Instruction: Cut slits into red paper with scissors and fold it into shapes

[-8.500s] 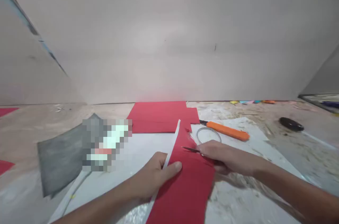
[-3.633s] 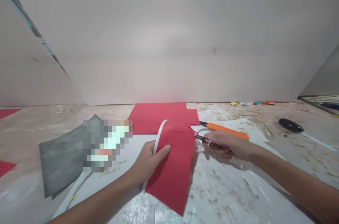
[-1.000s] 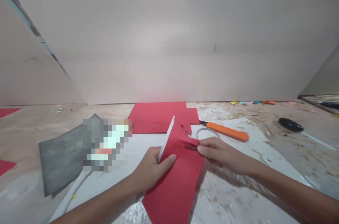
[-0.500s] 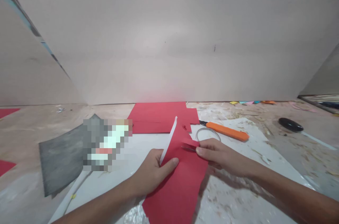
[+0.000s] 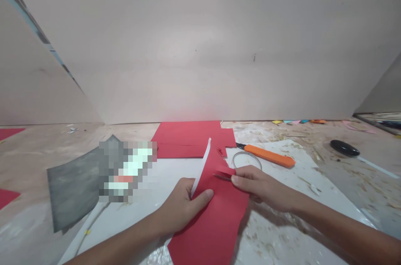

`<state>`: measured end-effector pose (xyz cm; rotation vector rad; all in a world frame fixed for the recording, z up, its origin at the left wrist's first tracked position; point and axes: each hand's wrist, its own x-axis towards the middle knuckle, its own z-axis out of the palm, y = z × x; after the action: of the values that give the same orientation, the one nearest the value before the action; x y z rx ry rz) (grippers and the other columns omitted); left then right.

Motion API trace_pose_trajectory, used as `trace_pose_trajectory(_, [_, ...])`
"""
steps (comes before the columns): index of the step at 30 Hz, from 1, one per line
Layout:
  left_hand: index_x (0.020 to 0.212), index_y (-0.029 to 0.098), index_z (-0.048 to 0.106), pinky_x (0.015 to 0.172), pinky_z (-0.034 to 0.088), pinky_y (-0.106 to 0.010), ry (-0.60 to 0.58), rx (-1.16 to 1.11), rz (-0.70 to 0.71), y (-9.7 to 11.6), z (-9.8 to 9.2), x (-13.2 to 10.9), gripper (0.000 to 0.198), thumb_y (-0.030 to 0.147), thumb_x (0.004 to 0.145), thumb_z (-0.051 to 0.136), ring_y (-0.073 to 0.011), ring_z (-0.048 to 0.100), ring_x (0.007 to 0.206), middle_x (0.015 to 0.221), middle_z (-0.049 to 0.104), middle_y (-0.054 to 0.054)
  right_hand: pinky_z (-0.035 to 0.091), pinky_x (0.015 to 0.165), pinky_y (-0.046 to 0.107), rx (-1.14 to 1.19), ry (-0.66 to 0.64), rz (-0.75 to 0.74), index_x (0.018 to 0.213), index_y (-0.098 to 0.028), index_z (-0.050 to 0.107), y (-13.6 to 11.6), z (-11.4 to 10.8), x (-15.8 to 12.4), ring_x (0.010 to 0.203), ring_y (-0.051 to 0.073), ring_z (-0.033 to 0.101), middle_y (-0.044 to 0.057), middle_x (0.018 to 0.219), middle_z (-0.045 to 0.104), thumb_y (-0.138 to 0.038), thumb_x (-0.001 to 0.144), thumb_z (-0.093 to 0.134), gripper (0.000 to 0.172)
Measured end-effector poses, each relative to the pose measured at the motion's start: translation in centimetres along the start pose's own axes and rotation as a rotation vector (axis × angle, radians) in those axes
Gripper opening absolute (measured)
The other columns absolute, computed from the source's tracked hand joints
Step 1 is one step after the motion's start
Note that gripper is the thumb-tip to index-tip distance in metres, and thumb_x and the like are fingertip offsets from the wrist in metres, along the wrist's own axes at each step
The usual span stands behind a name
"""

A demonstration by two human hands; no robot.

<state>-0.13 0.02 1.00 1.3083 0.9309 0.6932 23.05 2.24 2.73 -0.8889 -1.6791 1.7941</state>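
A red paper sheet [image 5: 213,223] with a white edge along its left side is raised above the worktable. My left hand [image 5: 188,204] grips that left edge, thumb on the red face and fingers behind. At the sheet's right side, my right hand [image 5: 263,185] pinches a thin pointed metal blade [image 5: 223,177]; its handle is hidden by the fingers, so I cannot tell the exact tool. The blade lies across the red surface, where a narrow strip of the paper [image 5: 228,170] stands lifted just above it.
More red paper [image 5: 188,137] lies behind. To the right are an orange utility knife [image 5: 269,155], a wire ring [image 5: 247,153] and a black oval object [image 5: 344,148]. On the left are a grey sheet [image 5: 73,190] and a blurred-out device [image 5: 131,173]. A white panel [image 5: 200,48] stands behind; scraps litter the table.
The held red sheet and my left hand have shifted slightly right and down. The blade tip reaches a little further left relative to my right fingers. Both grips stay the same.
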Motion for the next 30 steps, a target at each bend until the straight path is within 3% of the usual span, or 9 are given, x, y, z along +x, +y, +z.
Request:
trace_pose_trajectory(12, [0.088, 0.011, 0.072, 0.059, 0.05, -0.024, 0.0, -0.023, 0.002, 0.1, 0.0, 0.1, 0.036, 0.046, 0.085, 0.066, -0.0205, 0.067, 0.069, 0.076, 0.072, -0.008, 0.021, 0.049, 0.023, 0.007, -0.027, -0.02, 0.071, -0.015, 0.052, 0.3, 0.0, 0.1, 0.053, 0.007, 0.025, -0.005, 0.063, 0.035, -0.05, 0.094, 0.056, 0.042])
trace_pose_trajectory(17, [0.089, 0.011, 0.07, 0.061, 0.051, -0.027, 0.022, -0.047, -0.051, 0.5, -0.1, 0.0, 0.036, 0.047, 0.083, 0.069, -0.0234, 0.068, 0.073, 0.08, 0.073, -0.01, 0.019, 0.046, 0.023, -0.063, 0.011, 0.029, 0.07, -0.018, 0.044, -0.1, -0.6, 0.0, 0.05, 0.006, 0.025, -0.006, 0.061, 0.033, -0.053, 0.093, 0.055, 0.044])
trace_pose_trajectory(21, [0.081, 0.012, 0.067, 0.058, 0.051, -0.028, 0.14, -0.073, -0.063, 0.3, -0.5, 0.3, 0.039, 0.051, 0.083, 0.068, -0.0235, 0.068, 0.069, 0.076, 0.072, -0.01, 0.014, 0.042, 0.022, -0.085, 0.02, 0.057, 0.067, -0.02, 0.039, -0.3, -2.3, -0.1, 0.045, 0.006, 0.019, -0.009, 0.055, 0.026, -0.056, 0.092, 0.053, 0.047])
trace_pose_trajectory(25, [0.076, 0.013, 0.064, 0.055, 0.051, -0.028, 0.286, -0.115, -0.006, -0.3, -0.5, 0.8, 0.039, 0.052, 0.081, 0.068, -0.023, 0.068, 0.064, 0.071, 0.071, -0.009, 0.014, 0.04, 0.021, -0.062, 0.013, 0.084, 0.081, -0.017, 0.056, 0.0, -4.4, -0.3, 0.044, 0.006, 0.018, -0.009, 0.056, 0.028, -0.056, 0.093, 0.052, 0.041])
trace_pose_trajectory(30, [0.086, 0.012, 0.069, 0.059, 0.054, -0.034, 0.328, -0.167, 0.021, 0.1, -0.1, 1.0, 0.039, 0.05, 0.079, 0.071, -0.026, 0.07, 0.066, 0.076, 0.074, -0.011, 0.014, 0.04, 0.021, -0.063, -0.016, 0.104, 0.085, -0.015, 0.059, 0.2, -5.3, -0.5, 0.044, 0.006, 0.016, -0.01, 0.053, 0.027, -0.054, 0.093, 0.052, 0.04])
